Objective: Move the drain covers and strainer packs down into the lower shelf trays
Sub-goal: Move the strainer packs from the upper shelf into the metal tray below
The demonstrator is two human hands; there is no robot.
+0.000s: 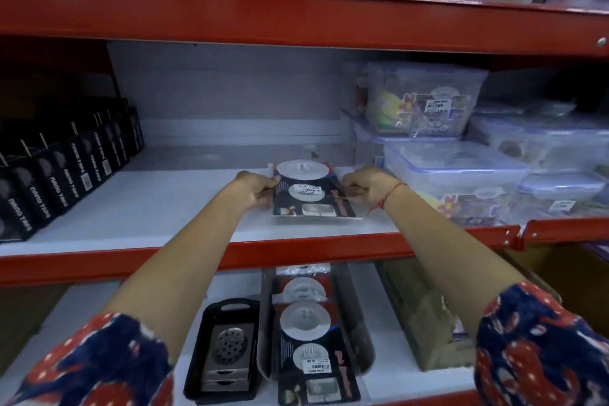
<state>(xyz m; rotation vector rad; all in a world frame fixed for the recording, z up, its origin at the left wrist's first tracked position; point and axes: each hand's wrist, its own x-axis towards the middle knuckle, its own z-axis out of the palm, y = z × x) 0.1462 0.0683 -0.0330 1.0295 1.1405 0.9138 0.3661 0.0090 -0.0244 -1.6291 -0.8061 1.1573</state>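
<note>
Both hands pinch a strainer pack (309, 191) on the middle shelf (164, 208): left hand (258, 188) and right hand (369, 186) at opposite edges. The carded pack looks light, stiff, slippery; edges seem the safest hold.

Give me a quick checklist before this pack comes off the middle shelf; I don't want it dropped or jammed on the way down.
1. Left hand gripping the strainer pack at its left edge: ok.
2. Right hand gripping its right edge: ok.
3. Pack clear of the lidded boxes beside it: ok, a gap shows.
4. Room in the lower tray: cannot tell; packs already lie in it, overlapping.
5. Black tray with the metal drain covers left undisturbed: ok.
6. Path past the red shelf edge: not ok yet; both forearms cross above it.
</note>
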